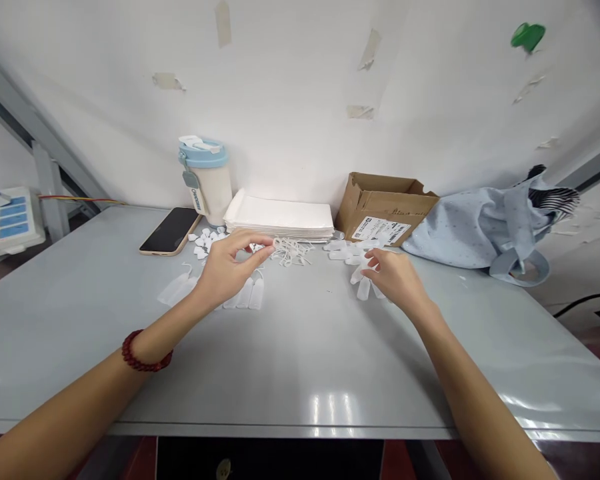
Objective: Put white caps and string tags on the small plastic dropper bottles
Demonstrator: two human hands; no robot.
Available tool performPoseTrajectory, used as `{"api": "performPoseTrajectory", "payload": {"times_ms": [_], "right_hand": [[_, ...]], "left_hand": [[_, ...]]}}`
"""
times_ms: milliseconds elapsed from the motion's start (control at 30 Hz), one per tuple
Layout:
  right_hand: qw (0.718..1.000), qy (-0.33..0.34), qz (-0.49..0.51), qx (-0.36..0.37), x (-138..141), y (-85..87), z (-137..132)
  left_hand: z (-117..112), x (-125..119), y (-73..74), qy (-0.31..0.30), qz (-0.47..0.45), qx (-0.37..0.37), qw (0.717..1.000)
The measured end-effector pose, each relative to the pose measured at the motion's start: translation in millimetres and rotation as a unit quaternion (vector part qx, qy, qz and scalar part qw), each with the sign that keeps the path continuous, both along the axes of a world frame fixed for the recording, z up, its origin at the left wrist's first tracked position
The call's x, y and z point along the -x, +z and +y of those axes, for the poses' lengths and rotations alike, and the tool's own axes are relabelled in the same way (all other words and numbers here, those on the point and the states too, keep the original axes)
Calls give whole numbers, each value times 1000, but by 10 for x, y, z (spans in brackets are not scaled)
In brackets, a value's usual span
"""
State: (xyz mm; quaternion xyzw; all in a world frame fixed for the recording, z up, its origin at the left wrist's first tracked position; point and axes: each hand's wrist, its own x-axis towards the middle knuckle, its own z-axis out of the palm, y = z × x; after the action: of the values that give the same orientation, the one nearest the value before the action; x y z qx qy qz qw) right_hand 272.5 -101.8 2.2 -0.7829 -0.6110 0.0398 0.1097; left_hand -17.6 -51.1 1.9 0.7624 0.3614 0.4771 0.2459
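Observation:
My left hand hovers over the grey table, thumb and fingers pinched on a thin white string loop drawn from a tangle of white strings. A row of small clear plastic tags lies just under that hand. My right hand rests on a heap of small clear plastic pieces, its fingers curled round one of them. A red bead bracelet circles my left wrist.
At the back stand a blue-lidded cup, a phone, a stack of white paper bags, an open cardboard box and a light blue cloth bag. Small white tags lie by the phone.

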Motion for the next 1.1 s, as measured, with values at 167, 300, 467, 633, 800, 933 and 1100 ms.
{"api": "performPoseTrajectory", "payload": {"times_ms": [167, 300, 467, 633, 800, 933, 1100], "right_hand": [[998, -1, -33, 45, 92, 30, -52], [998, 15, -48, 41, 102, 39, -101], [987, 104, 31, -117, 197, -13, -122], [910, 294, 81, -282, 496, -88, -222], [875, 376, 98, -289, 737, -101, -380], [866, 394, 91, -293, 790, -102, -438], [864, 397, 90, -297, 793, -103, -445]], "left_hand": [[-88, -44, -7, -9, -6, 72, 997], [-107, -62, 21, -28, -66, 204, 976], [-91, -49, 56, -89, -132, 355, 921], [-150, -86, 74, -167, -93, 425, 885], [-240, -108, 63, -189, -1, 424, 886], [-279, -125, 39, -210, 32, 419, 883], [-304, -161, 33, -197, 18, 412, 889]]}}
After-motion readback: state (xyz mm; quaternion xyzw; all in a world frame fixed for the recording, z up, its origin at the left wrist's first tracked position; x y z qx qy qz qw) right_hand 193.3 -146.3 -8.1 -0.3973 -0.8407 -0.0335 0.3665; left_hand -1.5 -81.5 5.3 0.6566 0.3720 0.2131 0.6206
